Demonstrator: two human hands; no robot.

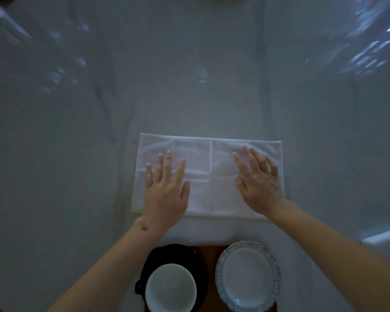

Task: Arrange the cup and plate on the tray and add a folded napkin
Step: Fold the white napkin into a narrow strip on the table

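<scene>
A white napkin [203, 158], folded into a wide rectangle with visible crease lines, lies flat on the table in the middle of the view. My left hand [167, 188] rests palm down on its left half, fingers spread. My right hand [258, 179] presses flat on its right half. Near the bottom edge a white cup [171, 288] with a dark handle sits on a black saucer [198, 262]. To its right stands a white plate [248, 275] with a patterned scalloped rim. Both rest on a brown wooden tray [209, 255], mostly hidden.
A glossy pale tablecloth [189, 86] with wrinkles and light reflections covers the table all around. A pale raised edge [383, 237] shows at the right.
</scene>
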